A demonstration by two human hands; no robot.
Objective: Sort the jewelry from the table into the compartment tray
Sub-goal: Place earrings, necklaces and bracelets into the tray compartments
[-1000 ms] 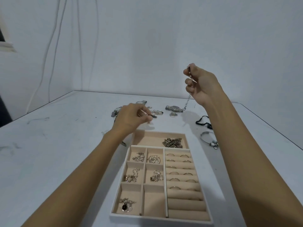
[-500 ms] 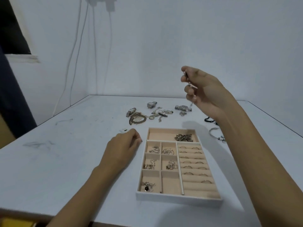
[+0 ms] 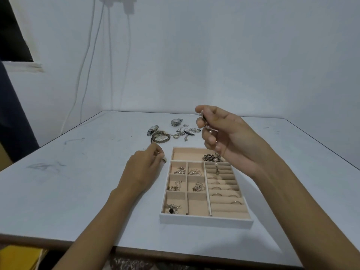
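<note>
Holding right hand [image 3: 229,137] raised above compartment tray [image 3: 204,219], curled fingers pinching pearl chain [image 3: 215,159] dangling over ring rolls. Resting left hand [image 3: 142,168] on table [image 3: 78,182] beside tray, fingers curling under, hiding whether gripping anything. Leaving loose jewelry [image 3: 175,134] lying beyond tray.

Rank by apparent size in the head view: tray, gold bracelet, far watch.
1. tray, by far
2. gold bracelet
3. far watch, which looks slightly smaller but lies farther from the camera, so this is unsure

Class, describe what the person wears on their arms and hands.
The left forearm and right forearm are bare, with no sleeves in view. The left hand and right hand wear no gloves; no watch, bracelet or ring shows.
</note>
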